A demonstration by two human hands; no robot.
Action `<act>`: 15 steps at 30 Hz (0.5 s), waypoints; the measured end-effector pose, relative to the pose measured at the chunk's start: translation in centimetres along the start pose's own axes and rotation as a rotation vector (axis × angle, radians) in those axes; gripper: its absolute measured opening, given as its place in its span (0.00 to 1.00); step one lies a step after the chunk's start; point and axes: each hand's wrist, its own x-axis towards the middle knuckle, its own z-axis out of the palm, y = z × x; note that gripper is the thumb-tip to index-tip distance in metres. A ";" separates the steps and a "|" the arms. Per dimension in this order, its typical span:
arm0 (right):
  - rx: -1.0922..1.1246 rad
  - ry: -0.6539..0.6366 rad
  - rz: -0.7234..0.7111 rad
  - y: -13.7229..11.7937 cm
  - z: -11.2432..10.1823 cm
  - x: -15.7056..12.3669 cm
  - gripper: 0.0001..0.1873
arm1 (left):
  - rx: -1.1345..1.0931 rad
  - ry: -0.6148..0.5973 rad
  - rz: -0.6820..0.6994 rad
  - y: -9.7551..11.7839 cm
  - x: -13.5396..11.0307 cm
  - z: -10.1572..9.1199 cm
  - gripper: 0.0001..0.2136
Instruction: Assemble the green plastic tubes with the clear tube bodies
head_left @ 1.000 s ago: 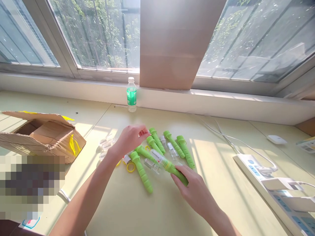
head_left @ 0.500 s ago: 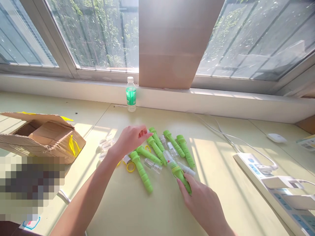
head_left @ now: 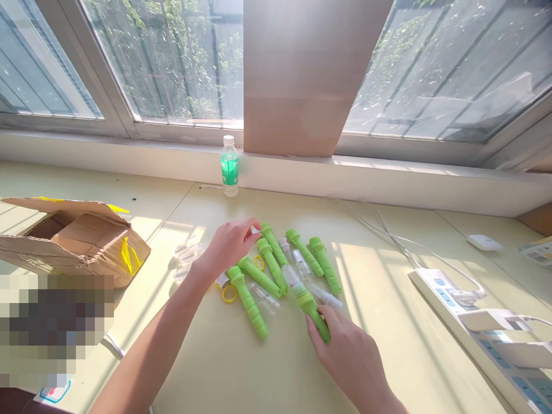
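Note:
Several green ribbed plastic handles [head_left: 272, 260] lie side by side on the pale yellow table [head_left: 241, 368], mixed with clear plastic tubes [head_left: 265, 298] and yellow rings [head_left: 229, 294]. My right hand [head_left: 351, 356] grips the end of one green handle with a clear tube fitted on it [head_left: 308, 305], which rests on the table and points away from me. My left hand [head_left: 227, 244] hovers over the left end of the row, its fingers pinched on a small white part [head_left: 255, 230] next to the top of a green handle.
An open cardboard box [head_left: 73, 238] sits at the left. A water bottle [head_left: 230, 167] stands by the window sill. A white power strip [head_left: 474, 328] with plugs and a cable runs along the right. More clear tubes [head_left: 186, 253] lie left of my left hand.
My right hand has swung the assembled handle round and drawn it toward me, laying it in line with the row. My left hand has barely moved.

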 end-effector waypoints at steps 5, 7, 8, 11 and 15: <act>0.096 0.061 0.190 2.0 -1.5 2.0 0.18 | -0.008 0.010 -0.003 0.2 0.0 -0.1 0.10; 0.109 0.051 0.271 3.3 -2.0 3.3 0.17 | -0.011 0.015 -0.005 0.2 -0.1 -0.1 0.10; 0.110 0.042 0.309 3.9 -2.1 4.0 0.17 | -0.009 0.016 -0.005 0.2 -0.1 -0.1 0.11; 0.060 0.013 0.381 6.1 -1.8 6.0 0.18 | 0.003 0.002 -0.007 0.2 -0.1 -0.2 0.12; 0.020 -0.087 0.425 8.9 -0.4 7.7 0.21 | 0.001 -0.009 -0.015 0.0 -0.2 -0.1 0.12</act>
